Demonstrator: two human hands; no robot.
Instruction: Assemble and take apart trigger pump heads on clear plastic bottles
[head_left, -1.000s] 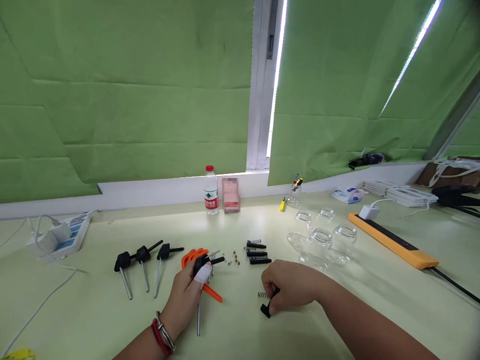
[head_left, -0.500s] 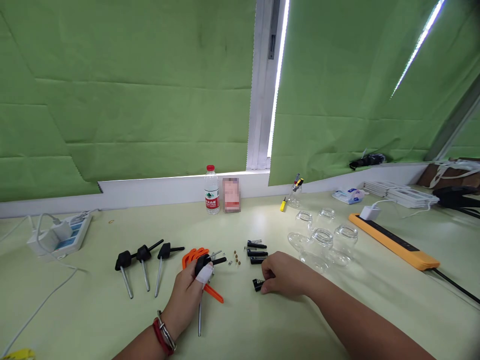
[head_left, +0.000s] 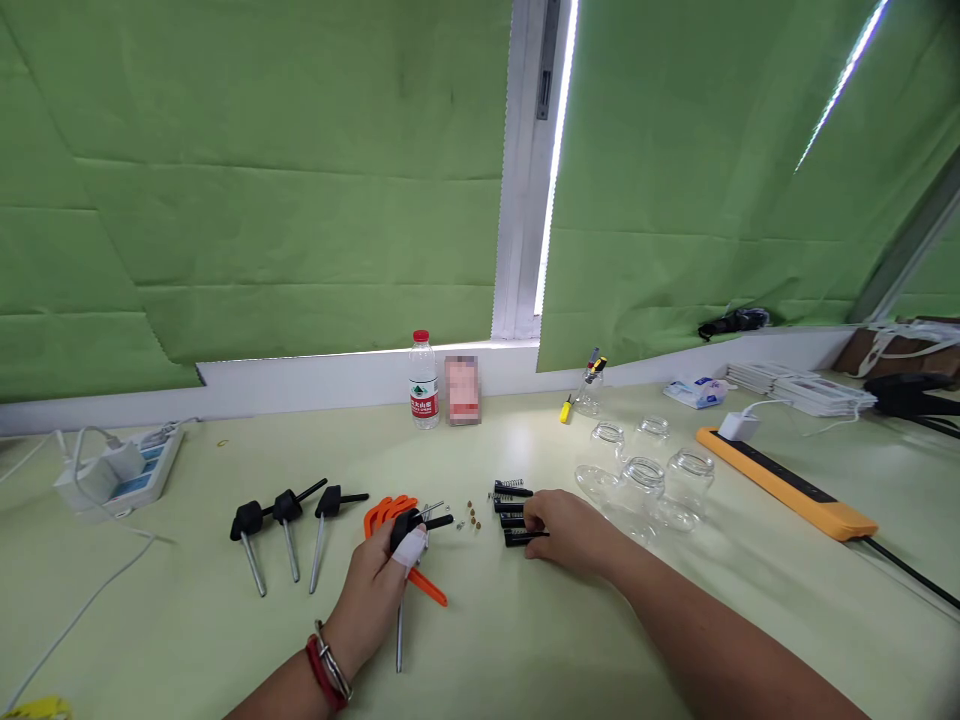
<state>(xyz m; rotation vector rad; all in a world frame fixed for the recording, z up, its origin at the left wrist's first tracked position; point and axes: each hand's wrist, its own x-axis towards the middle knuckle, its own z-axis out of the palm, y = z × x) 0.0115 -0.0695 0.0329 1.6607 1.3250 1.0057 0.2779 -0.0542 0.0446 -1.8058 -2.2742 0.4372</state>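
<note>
My left hand (head_left: 381, 568), a white wrap on its thumb, is closed around a black piece (head_left: 406, 527) with a metal rod hanging below it. Orange curved pieces (head_left: 390, 509) lie just behind that hand. My right hand (head_left: 564, 532) pinches a black part (head_left: 517, 538) at the front of a short row. Behind it in the row are similar black parts with springs (head_left: 513, 489). Tiny brass-coloured bits (head_left: 472, 515) lie between my hands. To the left lie three black-headed pieces with metal rods (head_left: 289, 510).
Several clear glass jars (head_left: 643, 480) stand to the right, beside an orange power strip (head_left: 787, 485). A water bottle (head_left: 424, 385) and a blurred pink box (head_left: 463, 390) stand at the back. On the left is a white power strip (head_left: 154, 470) with cables.
My right hand has moved away from me with the black part, bringing it up against the row of similar parts. My left hand has stayed in place.
</note>
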